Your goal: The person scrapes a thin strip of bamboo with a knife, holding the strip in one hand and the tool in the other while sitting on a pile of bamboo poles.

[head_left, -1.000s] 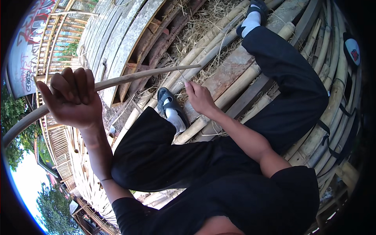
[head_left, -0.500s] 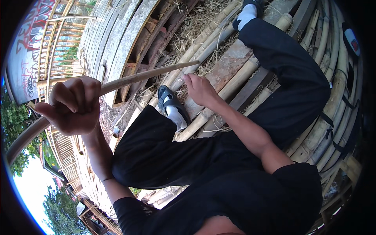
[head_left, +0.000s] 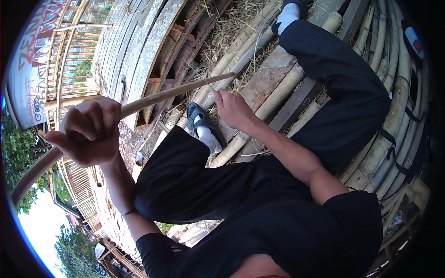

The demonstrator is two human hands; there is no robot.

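A long, smooth wooden stick (head_left: 171, 91) slants across the view from the lower left edge to a tip above my right hand. My left hand (head_left: 90, 132) is closed around its thicker part, thumb pointing outward. Close to the tip, my right hand (head_left: 234, 111) is pinched shut on a thin, pale strip (head_left: 198, 73). This strip crosses the stick near its end and sticks out beyond it; its exact kind is too fine to make out. My bent legs in black trousers (head_left: 185, 180) lie beneath both arms.
Bamboo poles (head_left: 264, 109) and dry straw (head_left: 236, 32) lie around my sandalled feet. A weathered plank platform (head_left: 134, 41) stands at the upper left, beside a bamboo fence (head_left: 76, 55). More bamboo poles (head_left: 394, 116) with a black strap (head_left: 394, 160) are at the right.
My right hand has shifted slightly left and down along the stick's tip, and the thin strip now shows across it. My left hand has dropped a little, still gripping the stick.
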